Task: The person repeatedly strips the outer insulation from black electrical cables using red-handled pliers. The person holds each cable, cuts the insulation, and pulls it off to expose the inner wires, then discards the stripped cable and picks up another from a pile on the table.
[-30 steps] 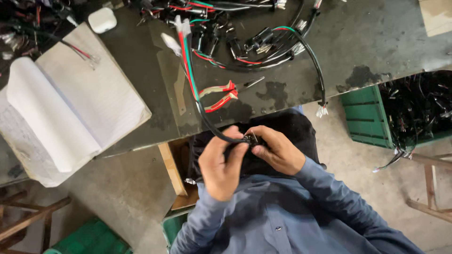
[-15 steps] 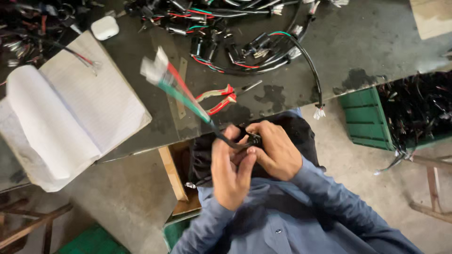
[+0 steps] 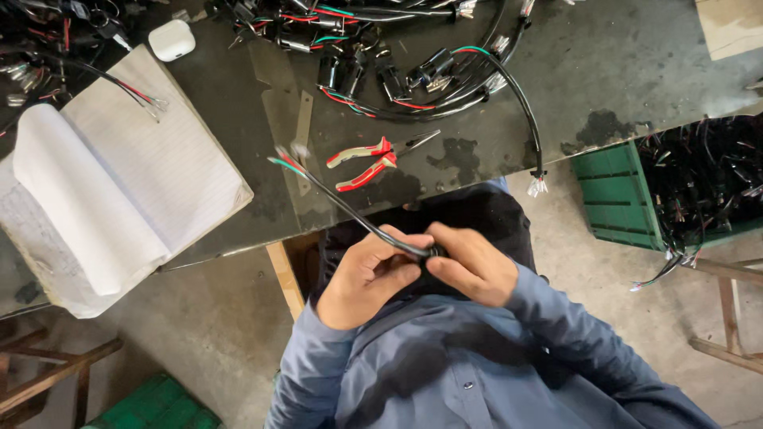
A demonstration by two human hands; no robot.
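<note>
Since before, the cable (image 3: 350,210) swung down toward the pliers (image 3: 367,161); left hand (image 3: 367,276) and right hand (image 3: 469,266) both pinched it. Tugging hard could snap its thin wires.

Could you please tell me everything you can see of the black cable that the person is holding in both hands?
The black cable is a thin, sheathed bundle of wires, apparently plastic-coated. It runs diagonally from the hands up and left over the dark table edge. Its free end is blurred and shows red, green and white strands. The left hand and right hand pinch its near end, where a small dark piece sits, mostly hidden by the fingers.
</note>
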